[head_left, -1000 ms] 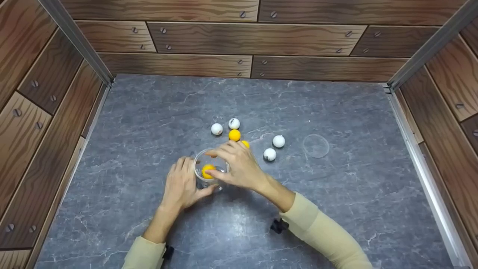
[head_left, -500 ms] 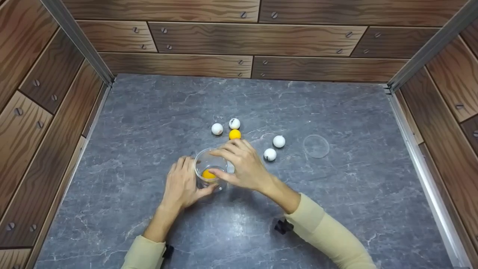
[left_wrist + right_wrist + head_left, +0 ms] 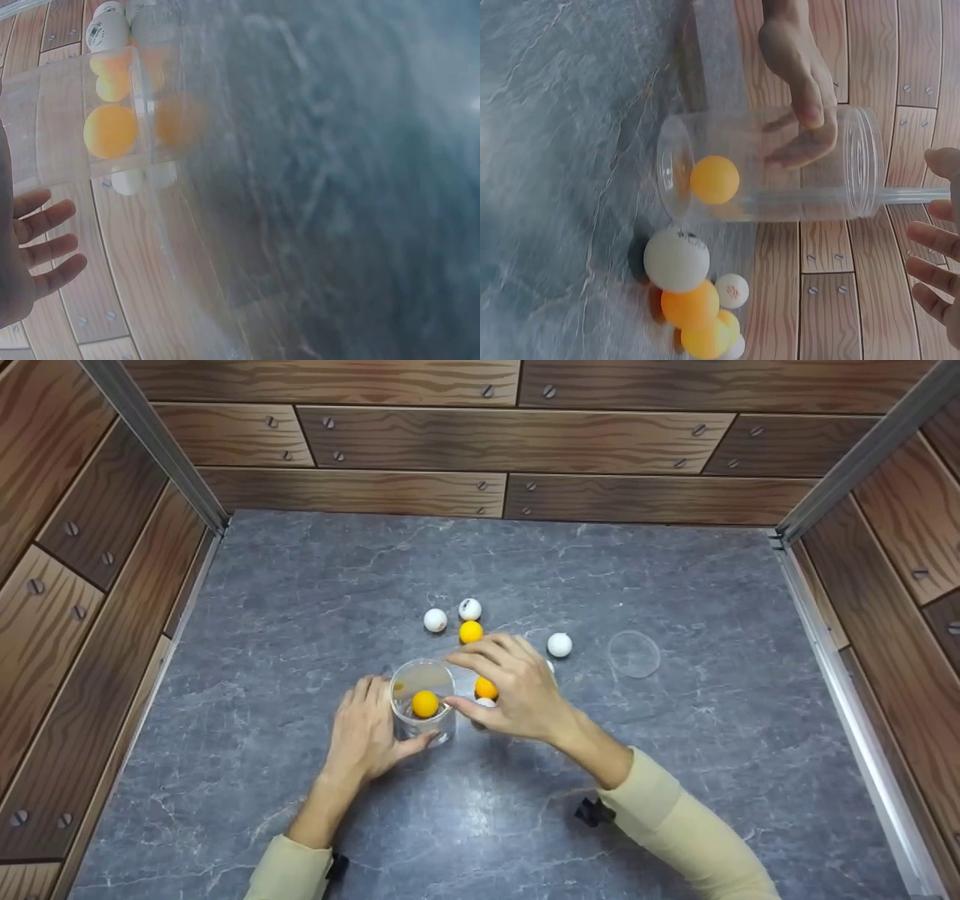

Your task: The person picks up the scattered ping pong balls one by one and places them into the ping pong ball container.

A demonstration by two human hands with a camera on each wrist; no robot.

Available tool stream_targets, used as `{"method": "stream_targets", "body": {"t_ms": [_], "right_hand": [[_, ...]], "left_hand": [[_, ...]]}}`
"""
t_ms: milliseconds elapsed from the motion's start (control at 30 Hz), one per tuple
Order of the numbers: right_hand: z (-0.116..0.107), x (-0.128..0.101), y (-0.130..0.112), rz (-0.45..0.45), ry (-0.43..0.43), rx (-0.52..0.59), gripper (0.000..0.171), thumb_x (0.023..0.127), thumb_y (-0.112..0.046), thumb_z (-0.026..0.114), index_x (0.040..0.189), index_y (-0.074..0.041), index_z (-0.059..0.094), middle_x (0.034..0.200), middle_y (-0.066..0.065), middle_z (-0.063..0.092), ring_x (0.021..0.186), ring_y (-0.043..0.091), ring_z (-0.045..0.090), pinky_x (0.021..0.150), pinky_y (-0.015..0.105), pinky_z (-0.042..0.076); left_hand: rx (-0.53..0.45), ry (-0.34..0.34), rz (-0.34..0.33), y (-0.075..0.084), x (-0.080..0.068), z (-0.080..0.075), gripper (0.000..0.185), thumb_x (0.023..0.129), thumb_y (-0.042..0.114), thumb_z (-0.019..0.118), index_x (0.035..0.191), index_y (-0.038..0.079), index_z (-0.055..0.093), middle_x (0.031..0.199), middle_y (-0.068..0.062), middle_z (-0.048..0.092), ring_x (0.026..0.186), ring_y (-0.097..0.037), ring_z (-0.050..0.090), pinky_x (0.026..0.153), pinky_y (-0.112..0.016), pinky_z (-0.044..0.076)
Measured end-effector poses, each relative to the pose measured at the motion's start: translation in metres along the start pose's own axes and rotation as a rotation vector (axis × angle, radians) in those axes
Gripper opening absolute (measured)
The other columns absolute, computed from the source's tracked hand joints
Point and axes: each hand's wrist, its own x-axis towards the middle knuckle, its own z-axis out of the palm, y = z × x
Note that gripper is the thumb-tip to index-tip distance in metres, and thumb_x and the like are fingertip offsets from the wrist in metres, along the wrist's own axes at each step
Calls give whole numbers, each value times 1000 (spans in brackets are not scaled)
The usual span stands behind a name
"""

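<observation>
While the left hand (image 3: 365,731) is gripping the clear jar (image 3: 422,699) upright at mid-table, one orange ball (image 3: 425,703) inside, the right hand (image 3: 517,690) is hovering released beside it; balls probably light, smooth, rolling, best pinched across the middle.
</observation>
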Motion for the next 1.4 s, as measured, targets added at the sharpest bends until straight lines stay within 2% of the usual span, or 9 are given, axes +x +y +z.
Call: {"method": "stream_targets", "body": {"t_ms": [167, 367, 633, 867, 1100, 1400], "right_hand": [[-7, -7, 7, 13, 8, 0, 56, 85, -51, 82, 128, -14, 74, 120, 3, 77, 111, 22, 68, 95, 40, 55], [-11, -19, 18, 37, -4, -7, 65, 91, -62, 71, 134, -13, 71, 124, 5, 75, 112, 23, 68, 97, 41, 56], [-13, -35, 32, 91, -12, -4, 67, 90, -61, 71, 136, -12, 68, 126, 7, 74, 115, 27, 67, 99, 45, 55], [-14, -48, 44, 134, -14, -37, 74, 90, -68, 69, 138, -12, 67, 129, 7, 73, 117, 28, 67, 100, 48, 54], [-12, -64, 61, 166, -51, -113, 74, 85, -62, 76, 138, -12, 67, 130, 8, 72, 115, 28, 66, 90, 44, 53], [-3, -85, 83, 228, -93, -150, 71, 82, -56, 83, 138, -15, 67, 127, 6, 72, 111, 27, 66, 90, 44, 54]], "left_hand": [[-12, -10, -5, 0, 0, -1, 95, 74, 81, 67, 123, 0, 62, 110, -16, 67, 105, -32, 62, 83, -44, 54], [-15, -30, -13, 1, 0, -2, 94, 75, 80, 68, 124, 0, 62, 111, -16, 67, 106, -32, 62, 85, -44, 54], [-2, -57, -39, 2, 0, -3, 96, 75, 81, 66, 123, -2, 61, 113, -17, 67, 110, -34, 63, 87, -46, 54], [-12, -67, -44, 2, 0, -4, 97, 76, 81, 66, 126, -2, 61, 116, -18, 67, 112, -35, 63, 88, -46, 54], [-15, -70, -48, 2, 1, -4, 96, 76, 80, 66, 126, -2, 61, 115, -18, 66, 111, -34, 62, 86, -45, 54], [-21, -59, -39, 3, 0, -4, 98, 76, 80, 67, 128, -3, 61, 115, -18, 66, 111, -34, 62, 86, -45, 54]]}}
